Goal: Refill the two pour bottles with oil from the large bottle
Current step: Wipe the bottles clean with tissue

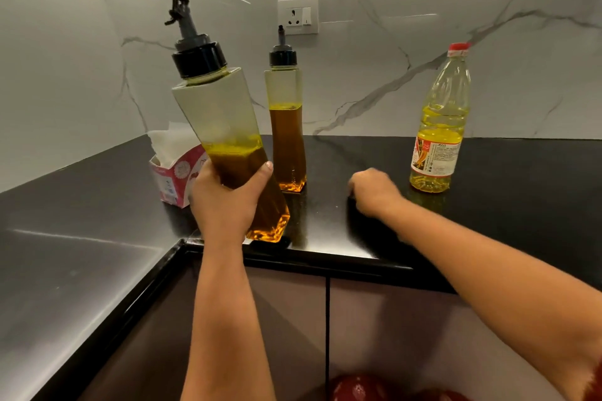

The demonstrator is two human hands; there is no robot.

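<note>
1. Your left hand (228, 202) grips the near pour bottle (224, 140) round its lower body, thumb on one side and fingers wrapped on the other. The bottle is tilted, top leaning left, its base just above or touching the counter (81, 270) near the front edge; which, you cannot tell.
2. That bottle is about a third full of amber oil, black pour cap on.
3. Your right hand (374, 190) hovers over or rests on the counter with fingers loosely curled, holding nothing.
4. The second pour bottle (286, 127) stands upright just behind the first, roughly half full.
5. The large bottle (439, 127), red-capped, stands upright well to the right, apart from your right hand.
6. A tissue box (176, 172) sits left, behind your left hand.
</note>
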